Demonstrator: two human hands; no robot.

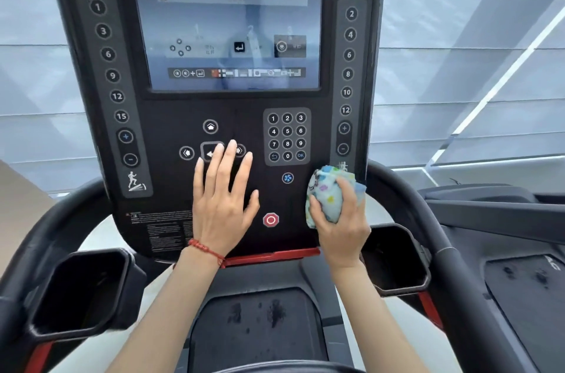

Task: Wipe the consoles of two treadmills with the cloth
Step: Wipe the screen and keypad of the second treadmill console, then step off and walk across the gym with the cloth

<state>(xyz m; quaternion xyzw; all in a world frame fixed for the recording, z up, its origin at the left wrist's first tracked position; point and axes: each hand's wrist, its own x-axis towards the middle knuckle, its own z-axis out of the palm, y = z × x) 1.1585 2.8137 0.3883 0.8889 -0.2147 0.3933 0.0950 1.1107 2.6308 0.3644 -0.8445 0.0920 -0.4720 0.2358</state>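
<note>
- On the far left, the left cup holder [82,290] is sitting dark and apparently empty below the console [171,116], beside the strip of numbered incline buttons [113,76].
- Moving in, the left hand [223,198] is lying flat on the lower middle of the console, fingers spread wide and holding nothing; its fingertips are covering part of the arrow pad [211,152], as if bracing the panel. A red string bracelet [206,250] is sitting at that wrist.
- Just right of that hand, the red stop button [271,219] and the number keypad [286,136] are showing uncovered, with the lit screen [229,33] above them.
- Further right, the right hand [342,216] is clamping the bunched patterned cloth [325,192] in a tight fist-like grip, pressing it against the console's lower right corner, just under the right button strip.
- Judging by this, the person is working on the first console, and I cannot tell how much of it is already clean.
- At the far right, the second treadmill [504,219] is standing alongside, only its edge showing; its console seems to be waiting for its wipe.
</note>
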